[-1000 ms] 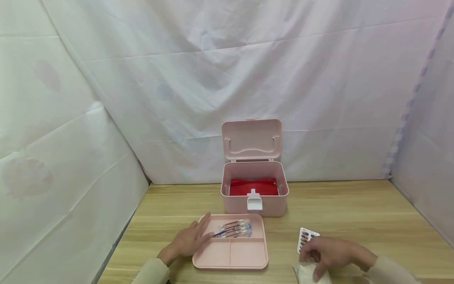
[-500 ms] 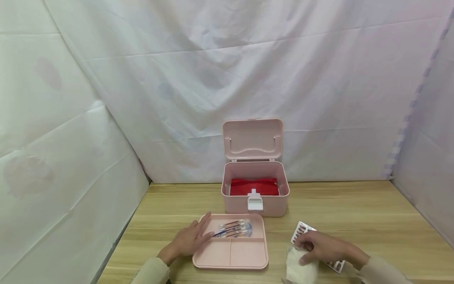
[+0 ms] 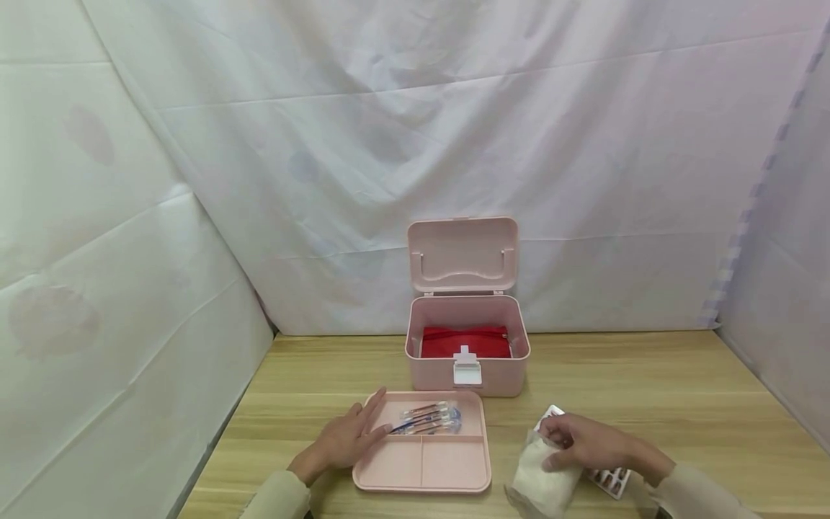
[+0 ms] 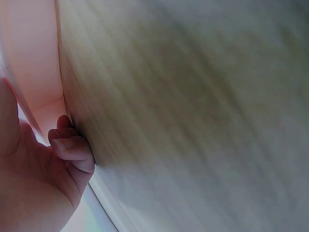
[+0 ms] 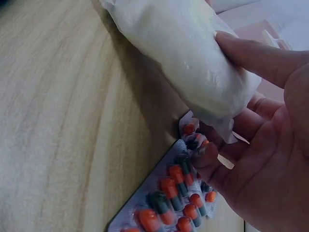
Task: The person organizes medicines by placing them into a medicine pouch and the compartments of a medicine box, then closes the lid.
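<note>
My right hand [image 3: 586, 443] pinches a soft white packet in a thin clear wrapper [image 3: 543, 476] between thumb and fingers. In the right wrist view the packet [image 5: 186, 53] is tilted above the wood. Its lower fingers touch a capsule blister pack [image 5: 166, 191] with orange and dark green capsules; whether they hold it, I cannot tell. In the head view the hand partly covers the blister pack [image 3: 609, 481]. My left hand [image 3: 340, 440] rests on the left rim of a pink divided tray [image 3: 421, 490], thumb reaching inside. Several wrapped swab-like sticks [image 3: 428, 418] with reddish-brown stems lie in its back compartment.
Behind the tray stands a pink box [image 3: 434, 375] with its lid [image 3: 462, 252] raised and a white latch [image 3: 467, 371] in front. A red zippered pouch [image 3: 463, 342] lies inside. White cloth [image 3: 363, 166] hangs around the wooden table [image 3: 648, 389].
The right hand has shifted left with the white packet, now more in view and tilted. The blister pack has turned, showing on both sides of that hand. The left hand stays put.
</note>
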Tool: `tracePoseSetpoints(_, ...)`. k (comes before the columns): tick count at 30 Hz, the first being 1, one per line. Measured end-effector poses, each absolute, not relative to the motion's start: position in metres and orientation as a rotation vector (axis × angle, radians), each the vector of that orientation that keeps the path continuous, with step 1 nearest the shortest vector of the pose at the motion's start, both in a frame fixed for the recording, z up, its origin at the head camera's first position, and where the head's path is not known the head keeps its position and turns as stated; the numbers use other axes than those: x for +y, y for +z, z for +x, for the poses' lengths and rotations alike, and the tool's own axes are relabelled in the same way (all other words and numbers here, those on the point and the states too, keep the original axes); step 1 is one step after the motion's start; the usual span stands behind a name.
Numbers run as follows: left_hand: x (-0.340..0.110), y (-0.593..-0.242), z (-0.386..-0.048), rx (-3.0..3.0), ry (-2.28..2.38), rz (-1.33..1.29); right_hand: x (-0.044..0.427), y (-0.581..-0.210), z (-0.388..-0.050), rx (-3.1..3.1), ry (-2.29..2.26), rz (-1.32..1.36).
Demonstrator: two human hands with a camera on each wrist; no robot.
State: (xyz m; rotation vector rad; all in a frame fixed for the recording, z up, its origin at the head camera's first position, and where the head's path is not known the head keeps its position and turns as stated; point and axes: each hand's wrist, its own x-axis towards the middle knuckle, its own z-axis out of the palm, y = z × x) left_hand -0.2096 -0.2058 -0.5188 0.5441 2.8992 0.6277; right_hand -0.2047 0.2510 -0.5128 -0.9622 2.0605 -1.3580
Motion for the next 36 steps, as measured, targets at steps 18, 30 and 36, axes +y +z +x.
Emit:
tracePoseSetpoints(18, -0.206, -0.519, -0.209, 2.909, 0.624, 0.547, 0.251, -0.5, -0.212, 1.962, -1.547, -0.656)
tracePoseSetpoints(30, -0.205, -0.518, -0.209, 2.899, 0.629, 0.541, 0.239, -0.497, -0.212, 1.927, -1.631, -0.516)
tracePoseSetpoints(36, -0.206, -0.519, -0.209, 2.897, 0.629, 0.524, 0.233, -0.498, -0.21, 1.836, -1.716, -0.503)
